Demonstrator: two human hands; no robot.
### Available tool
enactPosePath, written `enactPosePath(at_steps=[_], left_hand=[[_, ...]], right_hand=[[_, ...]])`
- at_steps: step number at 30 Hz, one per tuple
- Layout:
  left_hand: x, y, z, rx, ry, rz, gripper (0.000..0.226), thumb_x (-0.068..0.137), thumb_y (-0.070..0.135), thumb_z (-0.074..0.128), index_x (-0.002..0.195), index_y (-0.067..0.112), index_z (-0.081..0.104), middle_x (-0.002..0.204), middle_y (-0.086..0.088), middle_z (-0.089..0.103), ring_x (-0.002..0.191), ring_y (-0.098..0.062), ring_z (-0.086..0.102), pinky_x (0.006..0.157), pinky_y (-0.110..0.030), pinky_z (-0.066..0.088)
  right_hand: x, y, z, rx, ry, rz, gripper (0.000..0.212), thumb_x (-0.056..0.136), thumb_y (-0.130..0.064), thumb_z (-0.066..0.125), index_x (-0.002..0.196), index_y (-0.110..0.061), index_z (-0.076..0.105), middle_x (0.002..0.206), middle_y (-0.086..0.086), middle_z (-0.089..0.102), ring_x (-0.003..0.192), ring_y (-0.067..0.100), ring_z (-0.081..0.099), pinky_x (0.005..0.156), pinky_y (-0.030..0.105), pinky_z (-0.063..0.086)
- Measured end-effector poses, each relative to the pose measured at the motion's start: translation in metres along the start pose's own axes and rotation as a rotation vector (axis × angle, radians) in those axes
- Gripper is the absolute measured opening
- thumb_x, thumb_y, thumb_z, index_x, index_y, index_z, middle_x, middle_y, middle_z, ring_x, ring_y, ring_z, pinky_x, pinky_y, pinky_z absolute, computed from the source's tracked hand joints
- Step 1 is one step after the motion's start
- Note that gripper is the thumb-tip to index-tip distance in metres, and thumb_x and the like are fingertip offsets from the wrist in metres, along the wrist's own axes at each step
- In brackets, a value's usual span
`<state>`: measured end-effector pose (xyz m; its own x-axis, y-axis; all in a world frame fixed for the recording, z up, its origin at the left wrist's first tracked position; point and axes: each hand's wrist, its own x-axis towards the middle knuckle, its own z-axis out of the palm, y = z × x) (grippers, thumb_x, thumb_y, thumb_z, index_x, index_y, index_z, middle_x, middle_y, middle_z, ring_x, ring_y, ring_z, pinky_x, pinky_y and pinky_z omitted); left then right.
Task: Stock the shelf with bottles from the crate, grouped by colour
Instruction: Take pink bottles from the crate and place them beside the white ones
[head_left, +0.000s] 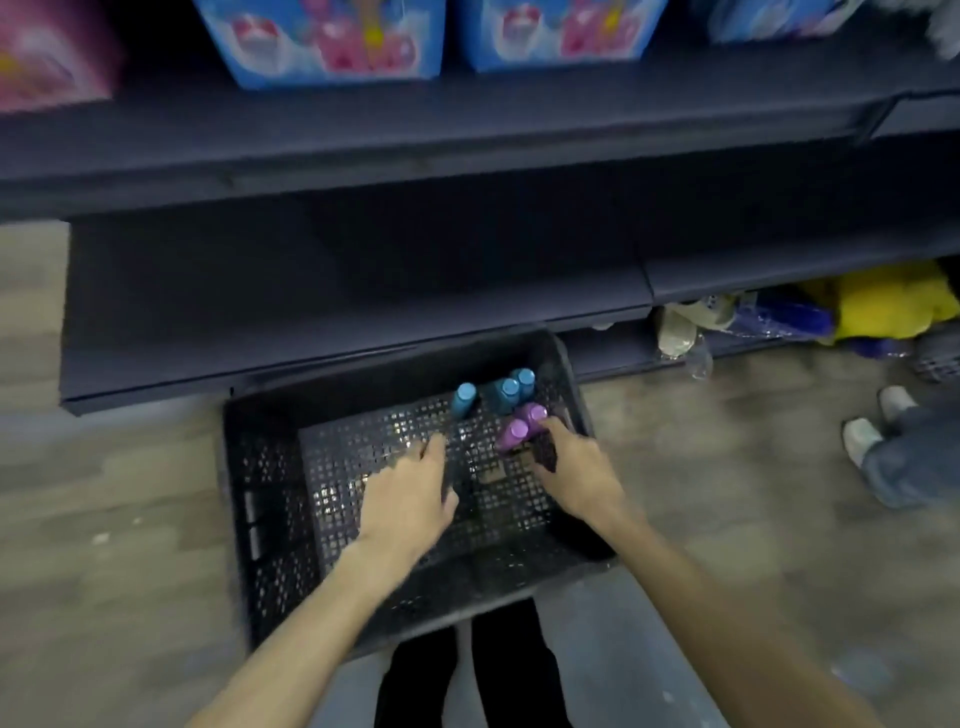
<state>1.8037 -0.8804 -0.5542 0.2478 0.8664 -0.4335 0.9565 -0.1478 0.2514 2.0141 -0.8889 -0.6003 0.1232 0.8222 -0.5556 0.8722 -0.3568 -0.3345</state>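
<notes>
Both forearms reach down into the crate, a black plastic box with lattice walls and floor, standing on the floor against the dark shelf. Five bottles stand upright in the crate's far right corner, seen cap-first: three blue bottles in a row toward the shelf and two purple bottles just nearer. Left hand hovers over the crate's bare middle, fingers loosely spread, holding nothing. Right hand lies beside the purple pair, fingers curled and touching them; whether it grips one I cannot tell through the blur.
</notes>
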Motion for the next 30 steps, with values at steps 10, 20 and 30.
enactPosePath(at_steps=[10,20,30], left_hand=[[0.052,-0.023,0.119,-0.035,-0.060,-0.032,0.055,0.096,0.037,0.051,0.141,0.019,0.026,0.123,-0.002,0.056,0.100,-0.023,0.064,0.072,-0.034,0.053],[0.091,-0.025,0.162,-0.110,-0.133,-0.068,0.044,0.094,0.033,0.053,0.131,0.020,0.032,0.113,-0.004,0.060,0.094,-0.025,0.065,0.071,-0.035,0.052],[0.106,-0.004,0.186,-0.210,-0.128,-0.052,0.042,0.092,0.028,0.058,0.129,0.019,0.038,0.113,-0.001,0.063,0.093,-0.024,0.067,0.070,-0.036,0.055]], right_hand=[[0.102,0.021,0.106,0.000,0.087,0.057,0.028,0.098,-0.031,0.056,0.120,-0.015,0.051,0.103,0.015,0.066,0.093,0.040,0.065,0.065,0.036,0.036],[0.119,0.040,0.122,0.243,0.052,0.029,0.032,0.100,-0.006,0.049,0.126,-0.023,0.059,0.113,-0.006,0.065,0.105,0.011,0.062,0.087,0.010,0.036],[0.123,0.048,0.125,0.222,0.142,-0.064,0.035,0.096,-0.010,0.058,0.130,-0.019,0.057,0.117,0.002,0.070,0.110,0.019,0.067,0.100,0.033,0.051]])
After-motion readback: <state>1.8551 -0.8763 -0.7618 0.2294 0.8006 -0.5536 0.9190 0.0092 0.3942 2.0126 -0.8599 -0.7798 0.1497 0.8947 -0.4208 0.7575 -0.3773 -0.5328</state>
